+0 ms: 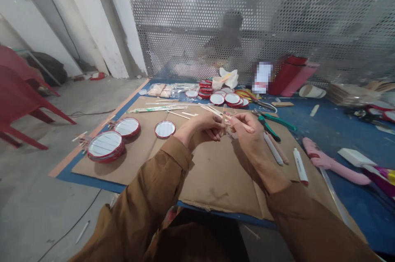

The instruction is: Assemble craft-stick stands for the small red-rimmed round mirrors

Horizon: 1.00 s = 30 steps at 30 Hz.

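Note:
My left hand (212, 126) is closed, pinching a short flat wooden stick (224, 110) that stands upright above the cardboard (212, 175). Close beside it, my right hand (248, 130) is closed around a thin light-coloured stick whose tip points toward the left hand; its exact kind is hard to make out. Several loose wooden sticks (178, 114) lie on the cardboard beyond my hands. To the left are round red-rimmed lids (106, 144) with strips across their pale faces, and one single lid (165, 129) lies nearer my left hand.
Green-handled pliers (279, 121), a white marker (300, 165) and a pink glue gun (333, 163) lie to the right. More red-rimmed lids (232, 98) are piled at the back. A perforated metal panel (185, 19) rises behind; a red chair (21, 93) stands left.

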Tool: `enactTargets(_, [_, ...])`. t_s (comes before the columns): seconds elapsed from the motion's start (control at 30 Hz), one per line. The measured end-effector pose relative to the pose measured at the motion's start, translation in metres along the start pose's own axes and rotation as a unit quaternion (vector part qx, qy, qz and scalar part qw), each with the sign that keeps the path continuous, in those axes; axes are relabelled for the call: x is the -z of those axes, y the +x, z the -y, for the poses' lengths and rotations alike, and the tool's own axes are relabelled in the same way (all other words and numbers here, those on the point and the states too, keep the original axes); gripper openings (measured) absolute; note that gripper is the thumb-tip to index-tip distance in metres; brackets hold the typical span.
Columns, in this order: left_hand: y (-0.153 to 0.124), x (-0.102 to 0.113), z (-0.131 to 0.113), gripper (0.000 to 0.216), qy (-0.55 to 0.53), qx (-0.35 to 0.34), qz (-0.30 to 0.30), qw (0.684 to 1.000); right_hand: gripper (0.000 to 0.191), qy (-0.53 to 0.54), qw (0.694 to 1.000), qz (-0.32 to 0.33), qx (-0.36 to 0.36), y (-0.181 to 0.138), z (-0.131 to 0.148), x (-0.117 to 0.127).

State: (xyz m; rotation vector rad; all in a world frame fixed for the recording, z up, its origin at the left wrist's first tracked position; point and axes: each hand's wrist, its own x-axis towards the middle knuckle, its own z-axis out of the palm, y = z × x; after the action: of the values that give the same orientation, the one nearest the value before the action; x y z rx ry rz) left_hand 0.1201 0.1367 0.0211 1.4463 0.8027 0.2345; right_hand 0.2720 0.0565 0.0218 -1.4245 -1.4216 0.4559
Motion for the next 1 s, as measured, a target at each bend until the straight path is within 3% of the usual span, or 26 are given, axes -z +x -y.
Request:
enactTargets(0.47, [0.002, 0.001, 0.001, 0.020, 0.001, 0.004, 0.001, 1.000, 0.034, 0.020, 1.000, -0.010, 0.018, 0.001, -0.011, -0.002])
enactTargets(1.0, [-0.002, -0.002, -0.004, 0.023, -0.002, 0.013, -0.003, 1.000, 0.033, -0.014, 1.000, 0.007, 0.014, -0.002, 0.004, 0.003])
